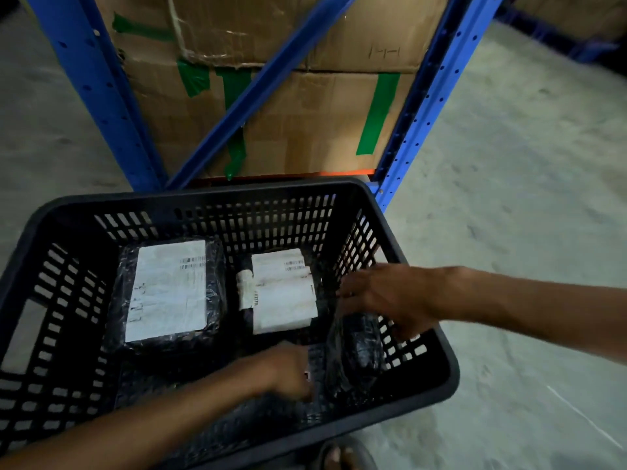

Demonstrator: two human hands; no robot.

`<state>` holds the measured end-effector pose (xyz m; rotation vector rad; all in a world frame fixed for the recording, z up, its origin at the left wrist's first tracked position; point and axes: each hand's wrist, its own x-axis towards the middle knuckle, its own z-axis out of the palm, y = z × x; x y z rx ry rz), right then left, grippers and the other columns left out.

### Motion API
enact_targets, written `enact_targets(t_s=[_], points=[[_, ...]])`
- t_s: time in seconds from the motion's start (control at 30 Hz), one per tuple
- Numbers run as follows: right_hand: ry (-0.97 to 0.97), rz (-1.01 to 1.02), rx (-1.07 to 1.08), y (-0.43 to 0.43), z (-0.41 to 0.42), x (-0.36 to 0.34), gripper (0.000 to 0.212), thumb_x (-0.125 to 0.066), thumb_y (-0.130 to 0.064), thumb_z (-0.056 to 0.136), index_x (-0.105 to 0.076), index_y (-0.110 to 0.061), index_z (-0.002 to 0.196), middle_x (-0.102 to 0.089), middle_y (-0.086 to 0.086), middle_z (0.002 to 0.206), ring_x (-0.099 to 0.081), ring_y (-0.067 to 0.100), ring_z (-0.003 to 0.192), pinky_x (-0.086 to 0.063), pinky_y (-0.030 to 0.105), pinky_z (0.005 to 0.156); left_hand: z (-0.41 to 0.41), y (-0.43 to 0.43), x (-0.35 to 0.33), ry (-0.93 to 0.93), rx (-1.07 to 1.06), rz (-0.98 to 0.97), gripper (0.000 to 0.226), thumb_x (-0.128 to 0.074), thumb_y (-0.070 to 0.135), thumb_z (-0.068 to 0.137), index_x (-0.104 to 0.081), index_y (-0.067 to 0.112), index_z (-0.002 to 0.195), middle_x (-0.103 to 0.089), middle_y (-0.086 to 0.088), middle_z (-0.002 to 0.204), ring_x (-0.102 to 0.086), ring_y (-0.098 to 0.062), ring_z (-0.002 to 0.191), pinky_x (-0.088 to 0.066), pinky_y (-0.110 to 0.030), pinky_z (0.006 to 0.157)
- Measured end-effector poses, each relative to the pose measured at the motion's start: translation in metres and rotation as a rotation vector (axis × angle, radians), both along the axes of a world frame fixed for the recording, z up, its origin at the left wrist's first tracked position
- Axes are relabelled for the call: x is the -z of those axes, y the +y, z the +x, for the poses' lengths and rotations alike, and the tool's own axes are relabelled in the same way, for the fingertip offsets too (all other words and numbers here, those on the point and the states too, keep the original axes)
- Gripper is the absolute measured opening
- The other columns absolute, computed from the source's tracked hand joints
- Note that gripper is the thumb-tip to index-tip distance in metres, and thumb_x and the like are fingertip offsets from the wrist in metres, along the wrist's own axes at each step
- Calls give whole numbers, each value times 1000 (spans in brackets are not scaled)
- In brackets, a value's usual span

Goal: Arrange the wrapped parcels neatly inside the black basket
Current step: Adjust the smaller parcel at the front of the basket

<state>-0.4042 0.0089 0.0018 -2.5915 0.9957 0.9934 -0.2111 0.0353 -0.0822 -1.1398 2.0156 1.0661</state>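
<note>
Pinched in the right hand (390,296) was the top of a dark wrapped parcel (356,354), which stood tilted against the right wall of the basket (210,195), its lower end on the basket floor. Whether the left hand (288,371) gripped anything could not be told (its fingers (305,390) curled down at the basket floor just left of that parcel, blurred). Two more parcels lay flat at the far side of the basket: a large parcel (169,290) toward its left, white label up, and a small parcel (281,290) near its middle, also label up, with a narrow gap between them. Beyond the basket stood a blue rack (101,96) with taped cartons (288,113) inside. Under the basket was a concrete floor (526,198), and a sandalled foot (339,457) showed at its near edge.
</note>
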Motion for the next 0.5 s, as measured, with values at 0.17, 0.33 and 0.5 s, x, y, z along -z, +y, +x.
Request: enact_targets(t_s=[0.17, 0.33, 0.5], points=[[128, -195, -166, 23, 2, 37, 82, -66, -27, 88, -23, -13, 157, -15, 17, 168, -10, 34, 156, -6, 52, 126, -32, 21, 52, 116, -103, 31, 64, -67, 39, 87, -51, 14, 144, -57, -12, 141, -55, -25, 128, -43, -29, 104], [12, -325, -279, 21, 1, 57, 57, -48, -19, 99, -32, -11, 153, -41, 21, 155, -30, 40, 148, -16, 61, 121, -45, 20, 69, 227, -190, 61, 71, -71, 40, 84, -46, 19, 148, -49, -5, 151, -47, -21, 137, -38, -20, 104], [2, -274, -394, 7, 14, 63, 36, -55, -23, 93, -59, -22, 129, -68, 2, 124, -58, 24, 128, -30, 47, 118, -32, 13, 75, 247, -215, 178, 61, -71, 35, 87, -52, 16, 142, -56, -7, 145, -54, -25, 132, -40, -21, 104]])
